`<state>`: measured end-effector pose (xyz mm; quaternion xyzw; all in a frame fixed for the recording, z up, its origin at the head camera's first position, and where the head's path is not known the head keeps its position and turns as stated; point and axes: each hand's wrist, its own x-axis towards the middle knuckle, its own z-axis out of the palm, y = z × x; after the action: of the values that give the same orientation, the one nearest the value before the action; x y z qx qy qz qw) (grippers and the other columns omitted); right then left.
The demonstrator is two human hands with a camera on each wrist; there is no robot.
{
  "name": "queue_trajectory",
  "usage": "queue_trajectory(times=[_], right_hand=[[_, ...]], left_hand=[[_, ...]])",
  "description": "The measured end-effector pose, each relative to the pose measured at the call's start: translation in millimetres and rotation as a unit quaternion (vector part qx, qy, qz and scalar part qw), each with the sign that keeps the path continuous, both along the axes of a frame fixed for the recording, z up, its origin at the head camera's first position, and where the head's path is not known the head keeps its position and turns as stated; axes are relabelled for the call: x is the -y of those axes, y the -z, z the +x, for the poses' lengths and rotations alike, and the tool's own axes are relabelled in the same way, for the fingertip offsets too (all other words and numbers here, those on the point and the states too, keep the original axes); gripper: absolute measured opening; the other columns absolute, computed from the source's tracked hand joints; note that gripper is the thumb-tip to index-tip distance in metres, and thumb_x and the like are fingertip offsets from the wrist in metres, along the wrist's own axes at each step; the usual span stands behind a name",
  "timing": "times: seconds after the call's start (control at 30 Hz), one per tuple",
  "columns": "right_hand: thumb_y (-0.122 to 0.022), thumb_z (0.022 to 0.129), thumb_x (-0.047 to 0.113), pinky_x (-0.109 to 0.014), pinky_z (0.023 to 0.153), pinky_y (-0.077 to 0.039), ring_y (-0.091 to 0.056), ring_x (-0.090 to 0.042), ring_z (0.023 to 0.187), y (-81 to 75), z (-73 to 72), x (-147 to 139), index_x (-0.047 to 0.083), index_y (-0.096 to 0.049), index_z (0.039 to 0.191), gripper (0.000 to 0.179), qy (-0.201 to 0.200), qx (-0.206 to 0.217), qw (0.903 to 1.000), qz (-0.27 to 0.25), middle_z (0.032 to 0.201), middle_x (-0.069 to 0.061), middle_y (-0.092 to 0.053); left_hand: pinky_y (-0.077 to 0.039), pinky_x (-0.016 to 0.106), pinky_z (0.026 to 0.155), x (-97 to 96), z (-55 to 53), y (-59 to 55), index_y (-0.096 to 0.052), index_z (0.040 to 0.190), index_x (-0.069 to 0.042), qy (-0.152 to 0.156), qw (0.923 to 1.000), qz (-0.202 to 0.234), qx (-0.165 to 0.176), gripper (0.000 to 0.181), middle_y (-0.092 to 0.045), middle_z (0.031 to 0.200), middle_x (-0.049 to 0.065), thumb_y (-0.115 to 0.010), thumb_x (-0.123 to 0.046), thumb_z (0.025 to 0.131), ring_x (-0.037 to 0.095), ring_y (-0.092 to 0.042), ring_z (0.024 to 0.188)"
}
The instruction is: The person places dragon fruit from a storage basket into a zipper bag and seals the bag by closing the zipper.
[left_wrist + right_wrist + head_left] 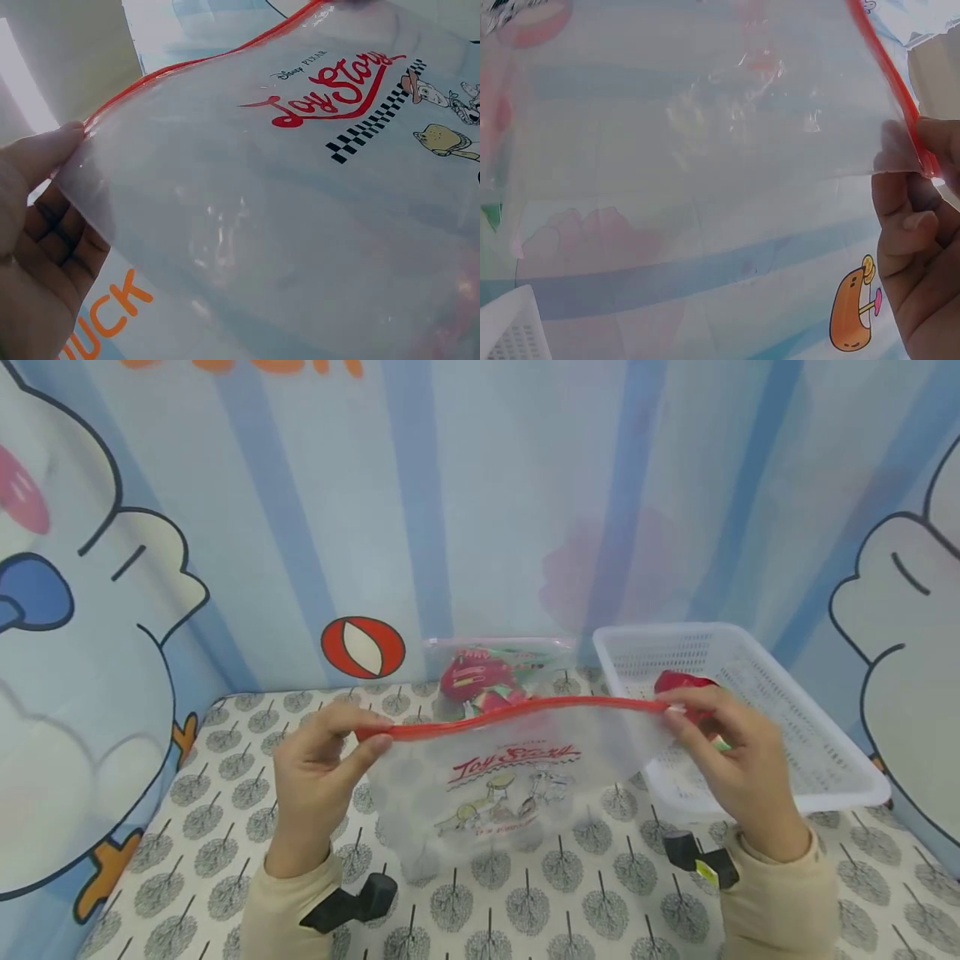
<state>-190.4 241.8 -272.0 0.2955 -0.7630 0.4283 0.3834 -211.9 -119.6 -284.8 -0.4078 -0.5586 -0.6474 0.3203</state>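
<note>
Between my two hands hangs a clear zip bag [517, 777] with a red zip strip along its top and a red "Toy Story" print on its front. My left hand [318, 781] pinches the strip's left corner between thumb and fingers. At the opposite corner, my right hand [738, 760] pinches the other end. In the left wrist view the bag [225, 187] stretches away from the thumb, and no contents show in it. The right wrist view has the bag's red edge [889, 71] running to the right fingertips.
Behind the held bag, a second clear bag [480, 672] with red and green packets lies at the back. A white plastic basket [840, 777] stands at the right, with a red packet [678, 681] in it. Tree-patterned cloth [450, 906] covers the table, and a printed backdrop [495, 527] rises behind.
</note>
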Motion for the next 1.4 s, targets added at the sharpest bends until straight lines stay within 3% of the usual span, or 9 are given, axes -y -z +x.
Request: queue_trajectory(times=[0.13, 0.27, 0.47, 0.7, 0.87, 1.03, 1.13, 1.23, 1.4], right_hand=[[-0.063, 0.081, -0.013, -0.008, 0.061, -0.045, -0.054, 0.002, 0.068, -2.4, -0.5, 0, -0.010, -0.067, 0.098, 0.018, -0.009, -0.015, 0.9997, 0.014, 0.095, 0.015, -0.066], [-0.060, 0.087, -0.010, -0.010, 0.054, -0.042, -0.051, 0.001, 0.063, -2.7, -0.2, -2, -0.014, -0.064, 0.099, 0.014, -0.022, -0.022, 0.9995, 0.001, 0.096, 0.014, -0.065], [-0.060, 0.092, 0.002, -0.013, 0.048, -0.036, -0.045, 0.000, 0.058, -3.8, -2.0, -4, -0.014, -0.066, 0.099, 0.018, -0.019, -0.057, 0.9981, -0.013, 0.077, 0.000, -0.059], [-0.064, 0.093, 0.022, -0.006, 0.058, -0.041, -0.050, 0.003, 0.068, -7.6, -0.4, -1, -0.011, -0.067, 0.094, 0.033, 0.012, -0.054, 0.9981, 0.028, 0.083, 0.001, -0.064], [-0.058, 0.095, 0.038, -0.004, 0.064, -0.043, -0.052, 0.004, 0.077, -7.6, -1.9, 3, -0.006, -0.068, 0.090, 0.046, 0.040, -0.064, 0.9949, 0.068, 0.085, -0.014, -0.065], [-0.069, 0.086, 0.001, -0.003, 0.065, -0.044, -0.051, 0.005, 0.080, -6.4, -0.9, 4, -0.005, -0.068, 0.092, 0.009, 0.071, -0.059, 0.9925, 0.080, 0.086, -0.015, -0.066], [-0.071, 0.070, -0.019, -0.003, 0.065, -0.044, -0.050, 0.007, 0.079, -5.9, 0.5, 4, -0.005, -0.068, 0.093, 0.027, 0.098, -0.049, 0.9910, 0.077, 0.087, -0.014, -0.067], [-0.072, 0.070, -0.019, -0.002, 0.063, -0.044, -0.049, 0.009, 0.078, -5.3, 0.7, 4, -0.005, -0.069, 0.092, 0.027, 0.118, -0.039, 0.9891, 0.080, 0.086, -0.014, -0.067], [-0.076, 0.067, -0.015, -0.004, 0.059, -0.043, -0.049, 0.000, 0.069, -2.2, -0.6, 4, -0.002, -0.070, 0.091, 0.028, 0.141, -0.037, 0.9855, 0.087, 0.085, -0.012, -0.067]], left_hand=[[-0.050, 0.016, 0.073, -0.8, -3.2, -1.5, -0.071, 0.096, 0.001, 0.003, 0.9993, -0.022, -0.031, 0.011, -0.070, 0.093, -0.006, -0.069, -0.004, 0.086, 0.008, -0.059, 0.080], [-0.050, 0.014, 0.073, 1.2, -8.0, -0.6, -0.071, 0.097, 0.002, 0.001, 0.9972, -0.042, -0.062, 0.013, -0.069, 0.095, -0.005, -0.067, -0.005, 0.088, 0.008, -0.059, 0.081], [-0.048, 0.014, 0.069, 3.4, -10.7, 0.8, -0.072, 0.100, 0.000, 0.008, 0.9937, -0.079, -0.079, 0.015, -0.068, 0.094, 0.000, -0.066, -0.009, 0.089, 0.009, -0.057, 0.079], [-0.045, 0.016, 0.068, 1.7, -6.7, -0.8, -0.069, 0.094, -0.001, -0.068, 0.9761, -0.186, -0.089, 0.026, -0.065, 0.085, 0.006, -0.063, -0.027, 0.093, 0.007, -0.055, 0.078], [-0.044, 0.014, 0.068, -0.6, -4.7, -2.3, -0.064, 0.090, -0.003, -0.060, 0.9690, -0.220, -0.094, 0.023, -0.061, 0.085, 0.006, -0.057, -0.024, 0.097, 0.007, -0.053, 0.079], [-0.044, 0.013, 0.068, -2.4, -3.8, -2.3, -0.064, 0.092, -0.005, -0.054, 0.9621, -0.254, -0.082, 0.025, -0.060, 0.087, 0.005, -0.053, -0.026, 0.099, 0.008, -0.052, 0.079], [-0.044, 0.012, 0.065, -4.1, -3.0, -1.8, -0.066, 0.094, -0.006, -0.064, 0.9546, -0.280, -0.078, 0.026, -0.060, 0.087, 0.003, -0.053, -0.028, 0.099, 0.007, -0.052, 0.075], [-0.044, 0.011, 0.062, -6.9, -1.9, -1.6, -0.069, 0.094, -0.007, -0.077, 0.9494, -0.292, -0.086, 0.021, -0.059, 0.086, 0.003, -0.057, -0.023, 0.097, 0.008, -0.052, 0.072], [-0.042, 0.012, 0.061, -11.4, -1.1, 0.2, -0.071, 0.090, -0.006, -0.099, 0.9501, -0.280, -0.097, 0.020, -0.057, 0.084, 0.003, -0.059, -0.021, 0.095, 0.008, -0.049, 0.070]])
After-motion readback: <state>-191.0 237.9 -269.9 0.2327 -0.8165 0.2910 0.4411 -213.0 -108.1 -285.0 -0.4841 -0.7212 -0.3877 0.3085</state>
